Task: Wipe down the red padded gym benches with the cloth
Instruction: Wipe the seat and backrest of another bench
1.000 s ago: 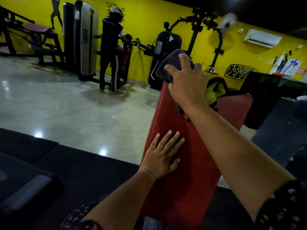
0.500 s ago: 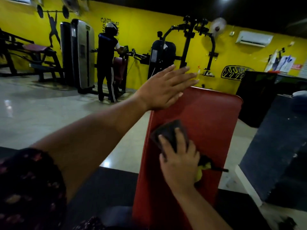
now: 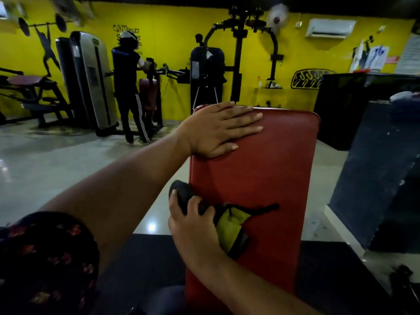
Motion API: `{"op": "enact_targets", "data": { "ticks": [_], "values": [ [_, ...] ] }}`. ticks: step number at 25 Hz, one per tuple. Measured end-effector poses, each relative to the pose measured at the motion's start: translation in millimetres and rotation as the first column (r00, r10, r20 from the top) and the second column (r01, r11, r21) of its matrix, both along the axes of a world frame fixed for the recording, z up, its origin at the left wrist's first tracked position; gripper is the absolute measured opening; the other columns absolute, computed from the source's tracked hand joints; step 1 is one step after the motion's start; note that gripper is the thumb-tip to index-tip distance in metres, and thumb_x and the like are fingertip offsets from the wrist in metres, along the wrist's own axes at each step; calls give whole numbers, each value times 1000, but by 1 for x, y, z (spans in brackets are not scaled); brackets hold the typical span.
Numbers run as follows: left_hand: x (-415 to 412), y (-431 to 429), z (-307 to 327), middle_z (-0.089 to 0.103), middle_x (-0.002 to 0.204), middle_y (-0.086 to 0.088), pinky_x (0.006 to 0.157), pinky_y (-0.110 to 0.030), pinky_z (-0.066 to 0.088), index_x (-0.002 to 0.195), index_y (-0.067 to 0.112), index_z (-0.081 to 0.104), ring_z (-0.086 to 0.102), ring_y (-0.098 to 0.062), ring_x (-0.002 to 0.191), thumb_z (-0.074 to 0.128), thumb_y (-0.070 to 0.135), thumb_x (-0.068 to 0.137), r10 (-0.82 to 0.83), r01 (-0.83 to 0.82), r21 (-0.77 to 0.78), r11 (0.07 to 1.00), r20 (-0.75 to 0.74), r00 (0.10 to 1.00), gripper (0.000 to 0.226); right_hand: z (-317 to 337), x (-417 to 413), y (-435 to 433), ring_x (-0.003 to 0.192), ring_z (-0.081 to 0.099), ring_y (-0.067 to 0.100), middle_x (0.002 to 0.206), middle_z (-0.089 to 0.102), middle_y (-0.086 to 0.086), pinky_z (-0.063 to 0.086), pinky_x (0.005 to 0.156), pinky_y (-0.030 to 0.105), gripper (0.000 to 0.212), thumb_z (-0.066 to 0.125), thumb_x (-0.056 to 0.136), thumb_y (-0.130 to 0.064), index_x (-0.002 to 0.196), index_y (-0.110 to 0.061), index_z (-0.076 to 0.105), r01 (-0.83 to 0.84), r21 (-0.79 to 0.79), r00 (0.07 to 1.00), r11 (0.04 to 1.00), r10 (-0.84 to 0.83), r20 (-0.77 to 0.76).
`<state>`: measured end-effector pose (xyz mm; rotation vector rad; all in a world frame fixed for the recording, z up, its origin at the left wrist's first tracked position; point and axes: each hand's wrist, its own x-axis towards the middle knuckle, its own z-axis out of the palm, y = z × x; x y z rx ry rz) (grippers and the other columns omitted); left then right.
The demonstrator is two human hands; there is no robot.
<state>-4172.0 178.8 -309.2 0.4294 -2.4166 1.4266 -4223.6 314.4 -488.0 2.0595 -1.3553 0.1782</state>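
Your left hand (image 3: 218, 130): flat on the red bench (image 3: 261, 178), upper centre, fingers (image 3: 245, 119) straight together.
Your right hand (image 3: 193, 226): fingers (image 3: 191, 202) curled round the cloth (image 3: 229, 223), lower centre.

Dim gym, yellow wall (image 3: 172, 42) behind.
Glossy pale floor (image 3: 56, 160) catching glare, black weight machines (image 3: 91, 80) lined up, a person (image 3: 128, 87) at one, air conditioner (image 3: 330, 28) and fan (image 3: 276, 18) up high.

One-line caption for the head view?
Left hand flat atop red padded bench; right hand grips dark-and-yellow cloth against its left edge.
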Motion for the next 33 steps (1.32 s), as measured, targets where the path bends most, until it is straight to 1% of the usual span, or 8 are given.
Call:
{"op": "enact_targets", "data": {
  "ticks": [6, 10, 14, 19, 23, 27, 29, 33],
  "values": [
    [0, 1, -2, 26, 161, -6, 121, -42, 14, 155, 18, 29, 21, -25, 149, 27, 46, 102, -18, 18, 13, 1000, -7, 1000, 60, 39, -1, 1, 110, 44, 44, 153, 28, 11, 45, 81, 55, 35, 63, 85, -24, 119, -18, 64, 47, -121, 980, 992, -22, 199],
    [-3, 6, -15, 28, 160, -4, 120, -46, 15, 154, 21, 30, 23, -26, 148, 33, 45, 95, -6, 10, 32, 999, -104, 995, 64, -27, 4, 9, 105, 51, 43, 145, 46, 5, 51, 71, 55, 38, 70, 76, -36, 111, -21, 73, 63, -50, 987, 997, -55, 149],
    [-10, 15, -45, 27, 161, -4, 119, -53, 15, 154, 22, 29, 21, -27, 149, 38, 49, 87, 55, -46, 42, 998, -263, 963, 73, -83, 2, 20, 100, 45, 43, 134, 57, -4, 53, 66, 55, 35, 75, 69, -44, 101, -28, 78, -13, 55, 994, 998, 7, 113],
    [-10, 18, -50, 28, 160, -4, 119, -53, 14, 154, 21, 30, 22, -27, 149, 34, 58, 95, 75, -68, 35, 997, -312, 947, 70, -40, 0, 17, 98, 51, 38, 143, 47, -2, 49, 71, 53, 41, 69, 75, -26, 116, -22, 68, 31, -140, 943, 990, 18, 333],
    [-10, 17, -53, 29, 160, -4, 119, -52, 12, 154, 22, 30, 23, -28, 149, 34, 60, 95, 94, -93, 19, 996, -302, 949, 70, -72, 1, 17, 101, 57, 35, 143, 50, -2, 52, 69, 51, 30, 56, 83, -20, 108, -23, 72, 37, -170, 956, 985, 14, 293],
    [-9, 17, -52, 32, 158, -8, 118, -55, 15, 152, 20, 34, 26, -32, 147, 37, 58, 95, 62, -64, 3, 998, -301, 951, 69, -134, -2, 38, 100, 49, 38, 138, 54, -3, 53, 66, 52, 30, 78, 72, -26, 102, -24, 75, -28, -28, 982, 999, 32, 187],
    [-8, 17, -52, 34, 157, -10, 117, -55, 16, 152, 19, 36, 28, -34, 146, 39, 56, 95, 41, -46, -9, 999, -292, 955, 68, -131, 1, 44, 99, 47, 39, 135, 57, -3, 52, 65, 54, 33, 82, 66, -26, 99, -25, 76, -13, 27, 976, 1000, 7, 218],
    [-9, 19, -54, 36, 156, -10, 118, -54, 17, 151, 18, 37, 29, -34, 145, 37, 55, 95, 36, -36, 3, 999, -300, 953, 67, -82, 8, 25, 102, 54, 38, 140, 53, -3, 50, 70, 54, 33, 71, 76, -20, 108, -24, 71, 86, -184, 935, 979, -16, 353]
  ]
}}
